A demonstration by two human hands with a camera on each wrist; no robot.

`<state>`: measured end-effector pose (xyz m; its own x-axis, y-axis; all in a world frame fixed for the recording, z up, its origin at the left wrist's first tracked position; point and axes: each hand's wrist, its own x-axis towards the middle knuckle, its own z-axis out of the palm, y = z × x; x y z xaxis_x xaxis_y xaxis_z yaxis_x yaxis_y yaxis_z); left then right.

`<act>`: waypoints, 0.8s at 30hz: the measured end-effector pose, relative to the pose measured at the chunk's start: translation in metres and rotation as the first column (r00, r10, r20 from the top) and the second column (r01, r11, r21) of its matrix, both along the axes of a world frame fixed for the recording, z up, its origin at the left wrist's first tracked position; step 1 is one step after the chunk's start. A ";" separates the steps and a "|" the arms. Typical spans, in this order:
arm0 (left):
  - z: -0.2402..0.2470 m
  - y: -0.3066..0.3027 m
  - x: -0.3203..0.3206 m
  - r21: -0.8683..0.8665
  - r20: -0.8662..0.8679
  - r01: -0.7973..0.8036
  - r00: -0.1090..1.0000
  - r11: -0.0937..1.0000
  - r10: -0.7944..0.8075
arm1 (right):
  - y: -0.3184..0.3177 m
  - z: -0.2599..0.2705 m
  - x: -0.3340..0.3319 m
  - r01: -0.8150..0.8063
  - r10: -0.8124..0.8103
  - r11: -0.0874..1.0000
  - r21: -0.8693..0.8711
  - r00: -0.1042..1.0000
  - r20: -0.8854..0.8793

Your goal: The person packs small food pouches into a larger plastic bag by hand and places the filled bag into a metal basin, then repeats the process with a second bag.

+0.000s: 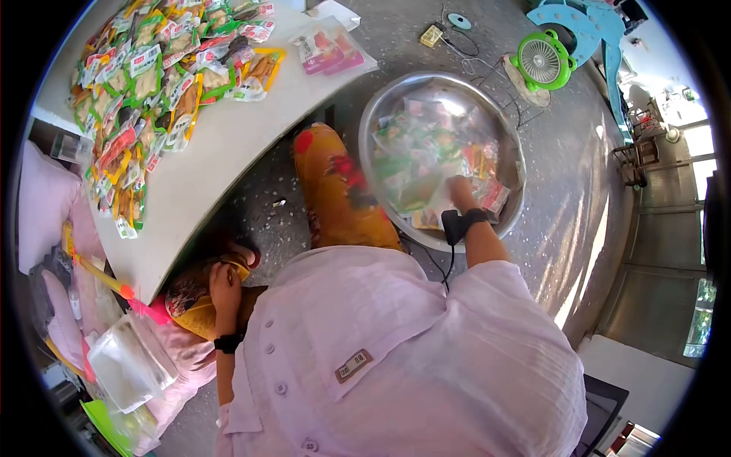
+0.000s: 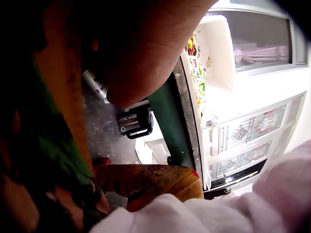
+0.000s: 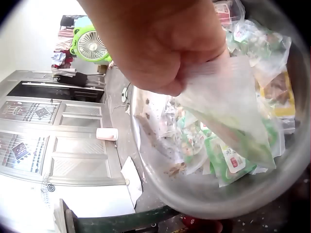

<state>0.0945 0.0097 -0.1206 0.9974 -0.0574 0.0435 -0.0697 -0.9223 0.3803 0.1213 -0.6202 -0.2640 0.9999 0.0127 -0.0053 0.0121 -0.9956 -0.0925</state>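
In the right wrist view my right hand (image 3: 165,48) pinches the top of a clear plastic zip bag (image 3: 226,94). A green packet shows through its lower part. The bag hangs over a wide metal basin (image 3: 228,208) that holds several more bagged snack packets (image 3: 277,92). In the head view, my right hand (image 1: 460,192) reaches into the basin's near side, and the bag is blurred there. My left hand (image 1: 224,288) rests on my thigh in patterned yellow trousers (image 1: 190,301), its fingers loosely bent and holding nothing. In the left wrist view, that hand (image 2: 150,58) is dark and close.
A white table (image 1: 221,152) at the left carries a heap of colourful snack packets (image 1: 164,72) and some purple-and-clear packages (image 1: 329,49). Beyond the basin, a green fan (image 1: 544,61) stands on the floor near loose cables (image 1: 472,57). Plastic bags (image 1: 129,362) lie at lower left.
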 end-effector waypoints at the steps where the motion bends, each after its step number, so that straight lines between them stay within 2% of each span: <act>1: 0.000 -0.001 0.000 0.000 -0.011 -0.003 1.000 1.000 0.003 | -0.001 -0.004 -0.003 -0.024 0.024 1.000 -0.011 0.999 0.023; 2: -0.001 -0.001 0.000 0.009 -0.009 0.000 1.000 1.000 0.000 | -0.010 -0.004 -0.003 0.013 -0.015 0.998 -0.067 0.999 -0.030; 4: -0.003 -0.002 0.000 0.025 -0.008 0.008 1.000 1.000 -0.008 | 0.004 0.057 0.005 0.079 -0.104 0.980 -0.184 0.986 -0.132; 6: -0.003 -0.003 0.001 0.039 -0.018 0.020 1.000 0.999 -0.020 | -0.025 0.068 0.007 0.098 -0.095 0.975 -0.197 0.995 0.024; 7: -0.003 -0.003 0.002 0.047 -0.021 0.025 0.999 0.999 -0.024 | -0.038 0.080 0.004 0.177 -0.164 0.976 -0.125 0.981 0.108; 8: -0.003 -0.003 0.003 0.051 -0.024 0.026 0.999 0.998 -0.025 | -0.072 0.074 0.004 0.087 -0.062 0.980 -0.179 0.988 0.144; 9: -0.004 -0.002 0.003 0.056 -0.027 0.026 0.999 0.998 -0.025 | -0.093 0.072 0.001 0.224 -0.213 0.970 -0.100 0.971 0.108; 10: -0.004 -0.001 0.002 0.061 -0.030 0.026 0.999 0.998 -0.024 | -0.095 0.095 -0.004 0.475 -0.599 0.646 0.598 0.800 0.011; 11: -0.005 -0.001 0.002 0.059 -0.027 0.024 0.999 0.998 -0.023 | -0.094 0.121 -0.008 0.400 -0.742 -0.096 0.912 0.582 -0.333; 12: -0.005 -0.001 0.001 0.058 -0.025 0.023 0.999 0.998 -0.022 | -0.113 0.105 -0.014 0.283 -0.817 -0.162 0.945 0.498 -0.289; 13: -0.005 0.000 0.000 0.057 -0.022 0.022 1.000 0.998 -0.021 | -0.132 0.088 -0.022 0.155 -0.880 -0.210 0.965 0.400 -0.256; 16: -0.005 0.000 -0.001 0.060 -0.020 0.028 0.999 0.998 -0.027 | -0.149 0.065 -0.055 0.523 -0.915 -0.143 0.841 0.255 -0.313; 17: -0.005 0.000 -0.001 0.062 -0.015 0.026 1.000 0.998 -0.026 | -0.126 0.074 -0.064 0.516 -0.917 -0.098 0.851 0.287 -0.279; 21: -0.005 0.001 0.000 0.035 -0.006 0.021 1.000 0.999 -0.021 | -0.068 0.054 -0.065 0.502 -0.799 -0.305 0.810 0.328 -0.504; 22: -0.004 0.001 0.002 0.020 -0.006 0.023 1.000 1.000 -0.022 | -0.058 0.052 -0.057 0.523 -0.769 -0.301 0.798 0.361 -0.527; 24: -0.002 -0.001 0.004 -0.012 0.020 0.015 1.000 1.000 -0.015 | -0.041 0.053 -0.033 0.601 -0.725 -0.173 0.780 0.459 -0.514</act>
